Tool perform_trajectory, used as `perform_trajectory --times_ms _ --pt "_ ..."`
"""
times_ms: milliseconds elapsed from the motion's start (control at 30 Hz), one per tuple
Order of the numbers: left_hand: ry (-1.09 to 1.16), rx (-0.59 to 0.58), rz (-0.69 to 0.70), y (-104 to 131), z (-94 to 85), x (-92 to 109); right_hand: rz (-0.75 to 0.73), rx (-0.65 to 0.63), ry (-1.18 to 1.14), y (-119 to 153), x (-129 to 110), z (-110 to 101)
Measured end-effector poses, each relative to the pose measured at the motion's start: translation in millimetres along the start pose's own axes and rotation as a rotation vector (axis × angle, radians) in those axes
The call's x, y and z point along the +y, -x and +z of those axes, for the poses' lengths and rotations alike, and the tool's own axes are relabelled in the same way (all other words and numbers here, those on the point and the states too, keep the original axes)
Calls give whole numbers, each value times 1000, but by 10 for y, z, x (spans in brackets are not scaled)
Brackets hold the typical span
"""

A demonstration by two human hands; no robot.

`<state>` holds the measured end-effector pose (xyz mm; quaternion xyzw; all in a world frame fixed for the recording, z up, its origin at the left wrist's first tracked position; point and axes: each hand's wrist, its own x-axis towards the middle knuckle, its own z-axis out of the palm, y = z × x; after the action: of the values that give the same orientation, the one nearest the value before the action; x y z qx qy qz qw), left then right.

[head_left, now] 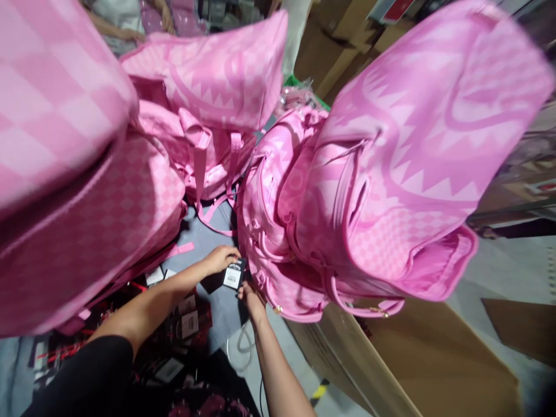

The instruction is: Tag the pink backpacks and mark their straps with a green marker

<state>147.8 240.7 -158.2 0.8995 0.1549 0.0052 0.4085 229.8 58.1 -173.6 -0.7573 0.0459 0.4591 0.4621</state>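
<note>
A black hang tag [233,277] with a white barcode label faces up between my hands. My left hand [221,259] grips its upper edge, fingers closed. At the tag's lower right corner, my right hand [252,298] pinches with thumb and fingers. Just right of both hands stand pink backpacks [273,243] with handles and gold-coloured zip pulls. A large pink bag [417,139] with a tooth pattern leans over them. Any cord on the tag is too small to make out.
Large pink checkered bags [121,202] crowd the left, with more pink bags [217,81] behind. Several loose tags [189,324] with red cords lie on the grey table [217,223]. A cardboard box [434,359] sits lower right. Another person's arm [115,29] shows at the top left.
</note>
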Motion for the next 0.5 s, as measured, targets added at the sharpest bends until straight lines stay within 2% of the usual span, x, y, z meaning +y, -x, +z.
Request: perform_trajectory --times_ms 167,300,400,500 --pt "-286 93 166 -97 -100 105 -33 -85 30 28 -181 -65" --pt "-498 162 383 -110 -163 181 86 -287 26 -99 -214 -99" --pt "-672 322 553 -34 -83 216 101 -409 -75 -176 -140 -64" --pt "-726 439 624 28 38 191 81 -435 -144 -237 -16 -12"
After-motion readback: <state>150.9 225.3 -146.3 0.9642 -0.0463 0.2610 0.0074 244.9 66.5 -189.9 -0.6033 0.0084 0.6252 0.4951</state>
